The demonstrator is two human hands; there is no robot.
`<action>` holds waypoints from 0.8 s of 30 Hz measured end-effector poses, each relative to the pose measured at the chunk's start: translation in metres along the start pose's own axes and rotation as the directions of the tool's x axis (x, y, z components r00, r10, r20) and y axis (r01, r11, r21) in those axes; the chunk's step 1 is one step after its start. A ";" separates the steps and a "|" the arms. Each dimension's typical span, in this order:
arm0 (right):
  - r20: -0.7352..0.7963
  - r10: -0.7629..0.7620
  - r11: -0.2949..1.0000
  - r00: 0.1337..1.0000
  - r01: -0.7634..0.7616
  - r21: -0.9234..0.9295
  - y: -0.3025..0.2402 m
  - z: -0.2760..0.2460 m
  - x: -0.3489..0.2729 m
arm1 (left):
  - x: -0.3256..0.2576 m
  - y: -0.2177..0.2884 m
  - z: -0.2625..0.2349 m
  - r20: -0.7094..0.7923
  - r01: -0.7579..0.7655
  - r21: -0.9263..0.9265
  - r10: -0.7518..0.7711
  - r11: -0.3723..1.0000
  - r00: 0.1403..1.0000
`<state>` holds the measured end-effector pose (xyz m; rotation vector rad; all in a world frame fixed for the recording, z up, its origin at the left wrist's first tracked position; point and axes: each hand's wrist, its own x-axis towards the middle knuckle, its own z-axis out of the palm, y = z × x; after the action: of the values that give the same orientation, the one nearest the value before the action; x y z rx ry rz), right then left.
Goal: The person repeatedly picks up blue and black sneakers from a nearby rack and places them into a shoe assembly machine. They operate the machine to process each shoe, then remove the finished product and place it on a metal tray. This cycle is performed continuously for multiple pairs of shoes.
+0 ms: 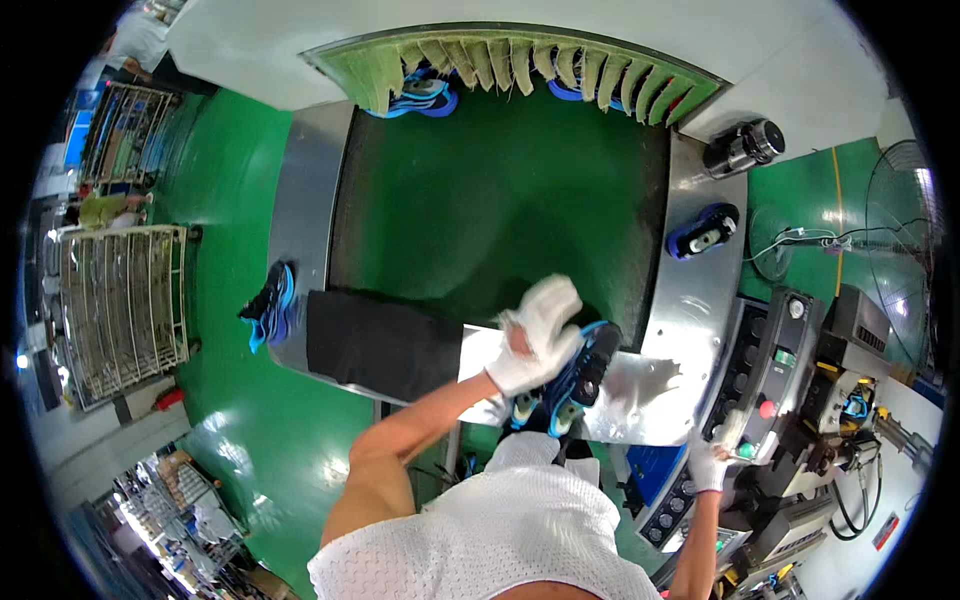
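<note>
My left hand [540,338], in a white glove, is over the near metal ledge with its fingers stretched out and slightly smeared. Right beside it is a pair of black and blue sneakers [592,365], soles toward my body; whether the hand touches them I cannot tell. Off to the right, my right hand [712,462], also gloved, reaches to the machine's control panel [772,385]. Its fingers extend along the panel's near end, close to a green button [745,451]. A red button [767,409] sits farther along.
A green conveyor belt [500,210] runs under a fringed curtain [520,65], with shoes beneath it. One sneaker [268,305] lies on the left ledge, another [703,232] on the right near a metal flask [745,148]. A black mat [380,345] covers the front ledge. Wire carts [125,305] stand left.
</note>
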<state>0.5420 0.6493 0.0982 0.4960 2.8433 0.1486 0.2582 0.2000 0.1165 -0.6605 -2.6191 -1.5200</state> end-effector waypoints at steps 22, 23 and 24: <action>0.477 -0.152 0.675 0.866 -0.262 0.690 -0.315 -0.083 0.048 | 0.167 -0.260 -0.146 -0.355 0.303 0.526 -0.118 0.795 0.927; 0.450 -0.138 0.495 0.882 -0.332 0.803 -0.316 -0.112 0.052 | 0.155 -0.227 -0.133 -0.283 0.260 0.509 -0.126 0.821 0.951; 0.498 -0.087 0.621 0.863 -0.344 0.704 -0.308 -0.117 0.045 | 0.142 -0.190 -0.118 -0.209 0.218 0.487 -0.129 0.846 0.969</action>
<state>0.3720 0.3701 0.1565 0.7688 2.2059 -1.0954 0.0361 0.0676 0.0566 -0.2376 -2.8177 -0.7883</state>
